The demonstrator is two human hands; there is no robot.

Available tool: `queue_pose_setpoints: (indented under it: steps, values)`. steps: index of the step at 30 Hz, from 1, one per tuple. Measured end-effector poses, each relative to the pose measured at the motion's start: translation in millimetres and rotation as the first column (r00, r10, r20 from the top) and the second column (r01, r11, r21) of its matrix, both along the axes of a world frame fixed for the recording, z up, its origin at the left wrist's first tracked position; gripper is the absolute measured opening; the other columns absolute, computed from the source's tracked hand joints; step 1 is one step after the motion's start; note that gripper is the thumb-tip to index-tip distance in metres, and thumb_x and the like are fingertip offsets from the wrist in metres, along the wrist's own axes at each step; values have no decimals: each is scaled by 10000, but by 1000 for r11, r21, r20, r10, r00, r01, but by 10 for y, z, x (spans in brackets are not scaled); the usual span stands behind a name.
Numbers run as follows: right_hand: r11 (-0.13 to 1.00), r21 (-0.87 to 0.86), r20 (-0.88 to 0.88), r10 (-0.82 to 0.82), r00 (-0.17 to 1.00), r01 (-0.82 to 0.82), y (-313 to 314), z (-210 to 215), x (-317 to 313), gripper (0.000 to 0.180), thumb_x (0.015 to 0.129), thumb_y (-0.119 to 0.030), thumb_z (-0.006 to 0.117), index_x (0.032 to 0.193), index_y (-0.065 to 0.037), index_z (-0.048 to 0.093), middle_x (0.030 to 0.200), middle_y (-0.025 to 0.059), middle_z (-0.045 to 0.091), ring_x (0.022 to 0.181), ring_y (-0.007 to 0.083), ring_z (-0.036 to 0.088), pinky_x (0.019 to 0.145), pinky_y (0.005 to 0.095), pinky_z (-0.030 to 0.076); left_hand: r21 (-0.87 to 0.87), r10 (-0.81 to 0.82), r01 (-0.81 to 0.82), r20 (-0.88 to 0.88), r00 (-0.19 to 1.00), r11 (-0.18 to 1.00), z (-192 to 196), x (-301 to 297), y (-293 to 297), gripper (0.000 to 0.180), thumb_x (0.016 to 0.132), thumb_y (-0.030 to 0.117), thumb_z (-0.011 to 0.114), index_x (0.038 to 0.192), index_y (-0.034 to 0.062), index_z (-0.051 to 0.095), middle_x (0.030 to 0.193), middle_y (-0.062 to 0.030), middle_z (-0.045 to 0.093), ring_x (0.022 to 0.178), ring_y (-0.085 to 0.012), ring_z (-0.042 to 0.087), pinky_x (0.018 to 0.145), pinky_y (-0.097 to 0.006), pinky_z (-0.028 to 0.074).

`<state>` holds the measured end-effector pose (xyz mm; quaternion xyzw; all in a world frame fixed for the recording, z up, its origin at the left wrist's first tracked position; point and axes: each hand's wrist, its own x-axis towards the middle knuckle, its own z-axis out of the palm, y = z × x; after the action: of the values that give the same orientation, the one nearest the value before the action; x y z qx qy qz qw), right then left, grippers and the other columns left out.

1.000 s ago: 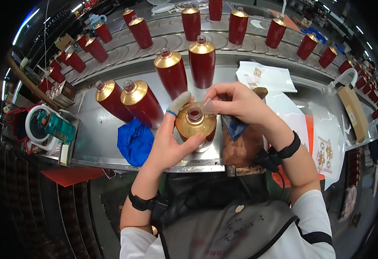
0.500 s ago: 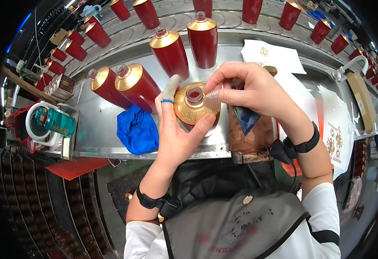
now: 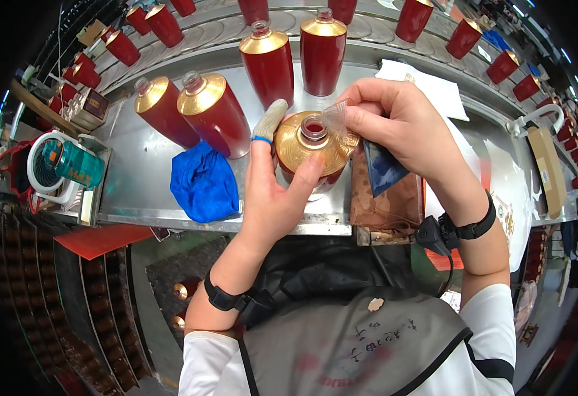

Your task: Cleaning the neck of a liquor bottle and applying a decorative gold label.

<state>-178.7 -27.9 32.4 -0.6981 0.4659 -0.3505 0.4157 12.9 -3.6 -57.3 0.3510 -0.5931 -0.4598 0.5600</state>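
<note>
My left hand [image 3: 272, 198] fingers are wrapped round the gold-shouldered bottle [image 3: 312, 148] on the surface; right hand [image 3: 401, 125] pinches a clear film seal [image 3: 335, 115] just beside its open mouth. Loose grip could tip it into the 2 bottles past my fingertips, or I'd drop the seal.

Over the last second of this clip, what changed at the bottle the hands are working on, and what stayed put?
The right hand brought a small clear film piece from above the bottle's neck to its open mouth. The left hand kept its grip on the gold-shouldered bottle, covered forefinger up beside it. The blue cloth, the four bottles behind and the brown pad did not move; the view only came closer.
</note>
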Motion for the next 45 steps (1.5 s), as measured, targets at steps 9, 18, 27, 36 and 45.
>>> queue_pose_setpoints:
  steps: [9,18,27,36,45]
  values:
    - [1000,-6,48,-24,999,24,-18,-138,-32,158,909,-127,659,962,21,673,707,-33,608,671,31,523,634,215,446,127,-58,74,-125,990,989,151,-99,69,810,878,131,738,1446,-90,204,1298,-175,514,1176,-185,560,968,-314,492]
    - [999,-36,95,-13,995,16,-40,-210,-58,152,902,-127,670,957,14,675,752,-21,616,719,33,539,659,211,450,100,-113,118,-57,992,988,156,-41,25,812,874,119,743,1450,-75,205,1294,-171,524,1170,-187,568,980,-323,492]
    - [997,-73,79,-13,997,18,-76,-221,-64,144,893,-129,669,945,3,691,753,-18,627,714,41,535,662,225,451,276,-158,268,-363,918,923,180,0,7,596,978,147,596,1448,-32,277,1337,-137,524,1196,-181,564,1000,-340,486]
    - [998,-51,124,30,992,-24,-167,-291,-105,142,901,-112,669,971,9,695,798,-10,642,755,46,557,711,220,468,264,-202,256,-217,955,930,123,-1,6,563,996,141,507,1496,-7,296,1443,-128,464,1340,-207,453,1134,-364,337]
    - [991,117,239,33,971,-63,-98,-240,-175,196,958,-130,629,1096,7,648,987,14,668,921,70,608,851,227,479,182,-172,229,-285,943,956,43,-31,0,512,1023,208,546,1411,-39,321,1346,-135,524,1218,-189,550,1015,-349,473]
